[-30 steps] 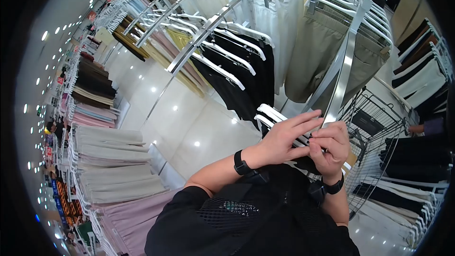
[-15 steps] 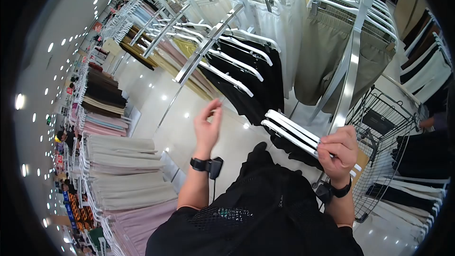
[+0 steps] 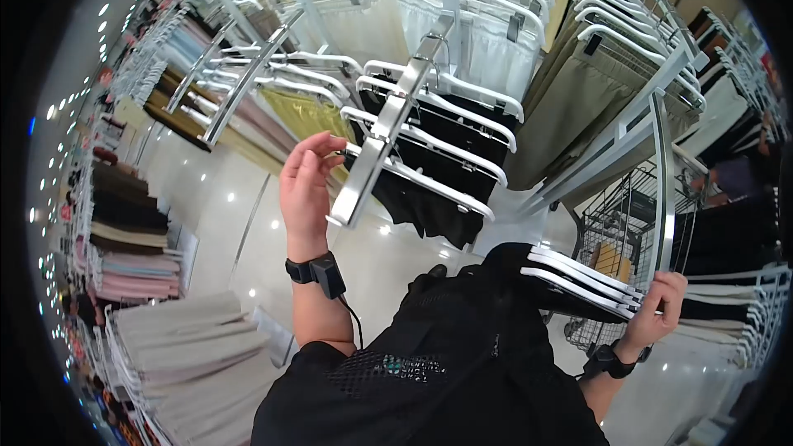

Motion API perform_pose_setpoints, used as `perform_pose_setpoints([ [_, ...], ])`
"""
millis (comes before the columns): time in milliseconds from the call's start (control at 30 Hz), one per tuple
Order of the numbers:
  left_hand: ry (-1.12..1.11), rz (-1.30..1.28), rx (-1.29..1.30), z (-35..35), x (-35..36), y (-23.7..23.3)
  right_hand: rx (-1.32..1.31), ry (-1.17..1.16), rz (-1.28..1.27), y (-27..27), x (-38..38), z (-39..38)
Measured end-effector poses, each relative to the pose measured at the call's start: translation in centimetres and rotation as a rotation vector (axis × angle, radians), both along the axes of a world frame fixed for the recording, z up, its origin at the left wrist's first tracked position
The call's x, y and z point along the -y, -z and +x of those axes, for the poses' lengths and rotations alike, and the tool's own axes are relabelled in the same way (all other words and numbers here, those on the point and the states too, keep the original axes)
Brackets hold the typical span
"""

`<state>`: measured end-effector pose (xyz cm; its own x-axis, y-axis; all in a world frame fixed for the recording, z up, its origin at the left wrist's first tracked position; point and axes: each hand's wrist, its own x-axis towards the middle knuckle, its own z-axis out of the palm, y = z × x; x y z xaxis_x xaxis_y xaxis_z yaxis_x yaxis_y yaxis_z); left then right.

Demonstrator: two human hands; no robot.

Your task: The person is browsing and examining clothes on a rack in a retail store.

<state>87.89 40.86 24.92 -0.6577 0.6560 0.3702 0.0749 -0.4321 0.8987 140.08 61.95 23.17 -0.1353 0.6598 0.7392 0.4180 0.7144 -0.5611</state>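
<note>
1. Glossy pale floor tiles (image 3: 206, 190) run between racks of clothes, with grey-beige garments (image 3: 190, 347) hanging at the lower left and khaki trousers (image 3: 578, 74) at the upper right.
2. The right hand (image 3: 658, 310) has its grip closed on the outer ends of a small stack of white plastic hangers (image 3: 582, 274), beside the lower end of an upright-looking silver metal bar (image 3: 665, 190).
3. Black fabric garments (image 3: 505, 263) hang from that stack, close against the person's black clothing (image 3: 462, 347).
4. The left hand's (image 3: 304, 190) grip is partly open, fingers loosely curled, beside a flat silver display rail (image 3: 376, 153); whether the fingertips touch the nearest hanger there is unclear.
5. Its forearm rises nearly vertically, palm side turned toward the rail; the right forearm slants up and outward.
6. A black wire cart (image 3: 591, 235) stands behind the held hangers.
</note>
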Motion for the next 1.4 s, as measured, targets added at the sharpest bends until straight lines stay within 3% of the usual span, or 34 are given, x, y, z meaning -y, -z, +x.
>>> perform_pose_setpoints([
  [167, 0.266, -0.129, -0.119, -3.4, -3.5, -0.5, -0.129, 0.21, -0.112, 1.6, 0.7, -0.3],
  [267, 0.296, -0.187, -0.266, -3.4, -5.0, -2.1, -0.21, 0.3, -0.136, 1.8, 0.3, -1.0],
  [467, 0.346, -0.165, -0.248, -5.2, -4.4, 0.2, -0.222, 0.331, -0.094, 1.7, 0.0, -1.4],
  [600, 0.379, -0.235, -0.059, -5.7, -3.5, 2.6, -0.268, 0.375, -0.134, 1.5, 0.2, -1.9],
  [667, 0.234, -0.322, -0.266, -5.4, -3.3, 3.1, -0.291, 0.401, -0.156, 1.4, 0.2, -1.9],
  [700, 0.073, -0.414, -0.569, -5.6, -3.2, 3.4, -0.298, 0.395, -0.155, 1.5, 0.2, -1.8],
  [733, 0.077, -0.414, -0.573, -5.6, -3.2, 3.5, -0.309, 0.389, -0.151, 1.6, 0.2, -1.9],
  [800, -0.158, -0.383, -1.137, -5.3, -3.3, 3.9, -0.325, 0.388, -0.154, 1.7, 0.1, -2.1],
  [933, -0.015, -0.536, -1.12, -5.0, -2.5, 4.1, -0.328, 0.354, -0.144, 2.0, -0.2, -1.3],
  [1067, -0.027, -0.593, -1.142, -5.0, -2.4, 4.9, -0.346, 0.365, -0.149, 2.1, -0.6, -1.4],
  [1200, -0.078, -0.442, -1.165, -4.5, -2.6, 4.9, -0.335, 0.383, -0.146, 2.1, -0.2, -1.6],
  [1400, -0.11, -0.273, -1.197, -4.1, -3.5, 0.9, -0.363, 0.36, -0.144, 1.9, 0.1, -2.0],
])
